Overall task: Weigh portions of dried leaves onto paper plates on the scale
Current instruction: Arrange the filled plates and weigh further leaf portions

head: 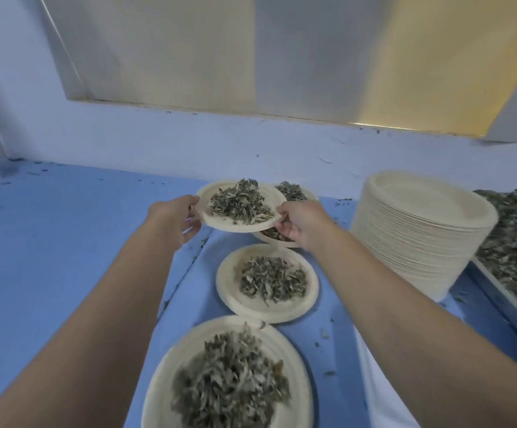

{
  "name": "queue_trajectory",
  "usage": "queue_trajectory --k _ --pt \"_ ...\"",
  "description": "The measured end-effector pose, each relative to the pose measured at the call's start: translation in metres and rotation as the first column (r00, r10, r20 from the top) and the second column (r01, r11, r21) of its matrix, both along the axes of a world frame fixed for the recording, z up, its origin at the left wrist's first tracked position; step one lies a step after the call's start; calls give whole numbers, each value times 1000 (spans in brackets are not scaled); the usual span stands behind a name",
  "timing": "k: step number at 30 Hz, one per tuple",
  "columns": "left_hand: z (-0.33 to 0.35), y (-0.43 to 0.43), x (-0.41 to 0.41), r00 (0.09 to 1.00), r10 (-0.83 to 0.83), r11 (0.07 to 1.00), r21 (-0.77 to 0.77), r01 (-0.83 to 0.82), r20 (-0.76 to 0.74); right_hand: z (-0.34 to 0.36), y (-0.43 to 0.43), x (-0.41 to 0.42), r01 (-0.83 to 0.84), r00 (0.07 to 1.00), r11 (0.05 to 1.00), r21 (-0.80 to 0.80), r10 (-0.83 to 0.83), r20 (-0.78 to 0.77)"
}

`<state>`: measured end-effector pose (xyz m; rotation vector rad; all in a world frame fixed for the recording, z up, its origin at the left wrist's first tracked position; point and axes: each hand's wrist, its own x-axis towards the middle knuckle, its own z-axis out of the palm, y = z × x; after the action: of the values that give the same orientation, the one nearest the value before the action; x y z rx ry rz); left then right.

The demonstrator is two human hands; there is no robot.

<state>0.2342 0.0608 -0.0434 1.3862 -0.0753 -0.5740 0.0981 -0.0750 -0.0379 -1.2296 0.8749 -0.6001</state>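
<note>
A paper plate (220, 222) carrying a heap of dried leaves (240, 203) hangs above the blue table, held by both hands. My left hand (175, 219) grips its left rim and my right hand (302, 222) grips its right rim. Under and behind it lie two more filled plates, one at the back (294, 191) and one partly hidden below my right hand (271, 236). Nearer to me sit a filled plate (235, 304) and a large filled plate (173, 366). No scale shows in this view.
A tall stack of empty paper plates (420, 239) stands at the right. Beyond it a metal tray (504, 299) holds a bulk pile of dried leaves (516, 242). A white wall and a window ledge (220, 108) rise behind the blue table (50, 242), which carries scattered leaf crumbs.
</note>
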Motion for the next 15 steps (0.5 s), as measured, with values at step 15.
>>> queue_trajectory --k 15 --pt "-48 -119 106 965 160 985 -33 -170 -207 -22 -116 151 -9 981 999 -47 -1 -196"
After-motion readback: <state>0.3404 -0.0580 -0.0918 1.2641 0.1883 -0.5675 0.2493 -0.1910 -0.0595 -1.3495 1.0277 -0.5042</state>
